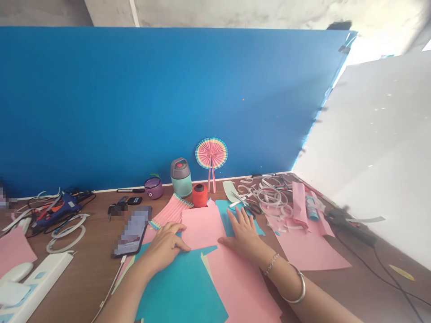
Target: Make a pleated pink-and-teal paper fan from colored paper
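Note:
A small pink paper sheet (202, 226) lies between my two hands, on top of larger sheets. My left hand (168, 244) rests at its left edge, fingers a little bent and thumb apart, holding nothing. On the other side my right hand (244, 231) lies palm down with spread fingers, its thumb at the sheet's right edge and its fingers over a blue sheet (227, 222). Nearer me are a large teal sheet (182, 287) and a pink sheet (242, 282). Just beyond my left hand is a pleated pink paper strip (171, 211) with striped edges.
A round paper fan (211, 153) leans on the blue partition (134, 98). Before it stand a red container (200, 196) and a mint flask (181, 179). Scissors (247, 204) and paper strips (269, 195) are at right; a phone (133, 231) and power strip (43, 282) at left.

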Tool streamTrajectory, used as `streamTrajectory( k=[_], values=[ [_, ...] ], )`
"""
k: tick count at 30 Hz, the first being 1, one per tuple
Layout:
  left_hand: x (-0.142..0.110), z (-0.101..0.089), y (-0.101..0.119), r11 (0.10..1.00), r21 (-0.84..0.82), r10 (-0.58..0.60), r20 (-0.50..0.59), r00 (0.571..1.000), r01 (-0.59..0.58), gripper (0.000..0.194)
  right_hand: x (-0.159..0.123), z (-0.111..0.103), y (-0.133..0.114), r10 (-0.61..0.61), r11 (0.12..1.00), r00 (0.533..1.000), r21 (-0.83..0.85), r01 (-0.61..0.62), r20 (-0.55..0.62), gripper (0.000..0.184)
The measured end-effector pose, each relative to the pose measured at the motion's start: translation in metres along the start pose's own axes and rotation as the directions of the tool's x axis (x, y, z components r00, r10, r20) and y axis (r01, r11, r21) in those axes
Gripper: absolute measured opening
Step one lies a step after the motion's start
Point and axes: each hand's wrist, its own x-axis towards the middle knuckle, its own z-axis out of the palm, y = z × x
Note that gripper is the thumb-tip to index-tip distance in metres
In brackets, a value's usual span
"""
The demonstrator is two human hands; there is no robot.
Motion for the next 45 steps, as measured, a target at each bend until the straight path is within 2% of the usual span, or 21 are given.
streamTrajectory(
  k=[2, 4, 6, 8, 11, 14, 17, 19, 20, 22, 26, 29, 31, 33, 36, 37, 39, 40, 41, 43, 45],
  values=[
    [-0.001, -0.001, 0.003, 1.0, -0.005, -0.011, 0.003, 1.0, 0.011, 0.033, -0.001, -0.002, -0.001, -0.111, 0.994, 0.991, 0.009, 0.112, -0.074, 0.077],
    [-0.001, -0.001, 0.004, 1.0, -0.026, -0.013, -0.008, 1.0, 0.013, 0.034, -0.002, -0.004, -0.003, -0.3, 0.952, 0.945, 0.025, 0.306, -0.13, 0.052],
    [-0.002, 0.0, 0.004, 0.999, -0.047, -0.008, -0.018, 1.0, 0.008, 0.034, -0.004, -0.006, -0.006, -0.458, 0.882, 0.879, 0.056, 0.469, -0.135, 0.027],
    [-0.001, 0.001, 0.004, 0.999, -0.054, -0.002, -0.02, 1.0, 0.001, 0.033, -0.007, -0.008, -0.011, -0.524, 0.841, 0.846, 0.095, 0.532, -0.102, 0.016],
    [0.0, 0.002, 0.006, 0.999, -0.036, 0.018, -0.029, 0.999, -0.019, 0.033, -0.009, -0.008, -0.015, -0.528, 0.836, 0.848, 0.142, 0.53, -0.055, 0.013],
    [0.0, 0.004, 0.012, 0.996, 0.018, 0.087, -0.201, 0.976, -0.085, 0.034, -0.008, -0.006, -0.015, -0.471, 0.848, 0.88, 0.243, 0.472, -0.067, 0.011],
    [-0.004, 0.009, 0.021, 0.987, 0.078, 0.161, -0.495, 0.854, -0.141, 0.027, -0.006, -0.005, -0.013, -0.374, 0.819, 0.919, 0.423, 0.389, -0.12, 0.008],
    [-0.008, 0.015, 0.028, 0.982, 0.058, 0.178, -0.575, 0.799, -0.177, 0.022, -0.005, -0.005, -0.012, -0.317, 0.763, 0.938, 0.55, 0.341, -0.142, 0.006],
    [-0.008, 0.019, 0.031, 0.979, 0.027, 0.182, -0.569, 0.802, -0.203, 0.022, -0.005, -0.005, -0.012, -0.298, 0.729, 0.942, 0.601, 0.328, -0.152, 0.008],
    [-0.008, 0.027, 0.037, 0.974, -0.088, 0.138, -0.503, 0.853, -0.209, 0.027, -0.006, -0.007, -0.014, -0.287, 0.669, 0.939, 0.663, 0.337, -0.188, 0.011],
    [0.002, 0.043, 0.046, 0.88, -0.469, -0.098, -0.346, 0.933, -0.082, 0.037, -0.012, -0.008, -0.022, -0.391, 0.642, 0.873, 0.594, 0.485, -0.29, 0.008],
    [0.008, 0.05, 0.049, 0.746, -0.666, -0.243, -0.3, 0.922, -0.02, 0.044, -0.016, -0.006, -0.027, -0.495, 0.677, 0.816, 0.456, 0.578, -0.299, 0.003],
    [0.009, 0.05, 0.049, 0.741, -0.671, -0.292, -0.348, 0.891, -0.019, 0.045, -0.018, -0.006, -0.028, -0.556, 0.676, 0.783, 0.396, 0.621, -0.279, 0.006],
    [0.006, 0.046, 0.049, 0.798, -0.598, -0.269, -0.468, 0.842, -0.077, 0.041, -0.019, -0.009, -0.028, -0.594, 0.647, 0.74, 0.358, 0.673, -0.316, 0.019],
    [0.0, 0.034, 0.051, 0.908, -0.346, -0.093, -0.713, 0.695, -0.235, 0.027, -0.021, -0.021, -0.026, -0.512, 0.633, 0.632, 0.241, 0.735, -0.582, 0.028],
    [-0.001, 0.029, 0.052, 0.935, -0.219, 0.007, -0.775, 0.632, -0.279, 0.021, -0.023, -0.027, -0.026, -0.459, 0.645, 0.562, 0.176, 0.743, -0.688, 0.032],
    [-0.002, 0.019, 0.055, 0.949, 0.047, 0.221, -0.804, 0.551, -0.312, 0.018, -0.028, -0.04, -0.028, -0.411, 0.669, 0.389, 0.017, 0.743, -0.825, 0.04],
    [-0.001, 0.015, 0.057, 0.938, 0.175, 0.315, -0.789, 0.528, -0.298, 0.022, -0.03, -0.046, -0.03, -0.443, 0.663, 0.313, -0.072, 0.745, -0.84, 0.044],
    [0.002, 0.013, 0.059, 0.92, 0.287, 0.387, -0.762, 0.518, -0.266, 0.026, -0.031, -0.051, -0.032, -0.5, 0.647, 0.269, -0.148, 0.748, -0.823, 0.046],
    [0.009, 0.014, 0.061, 0.869, 0.454, 0.481, -0.677, 0.556, -0.199, 0.028, -0.029, -0.055, -0.035, -0.617, 0.635, 0.305, -0.23, 0.737, -0.726, 0.044],
    [0.019, 0.022, 0.061, 0.8, 0.572, 0.555, -0.59, 0.587, -0.181, 0.027, -0.023, -0.049, -0.034, -0.669, 0.673, 0.418, -0.262, 0.692, -0.614, 0.024]
  ],
)
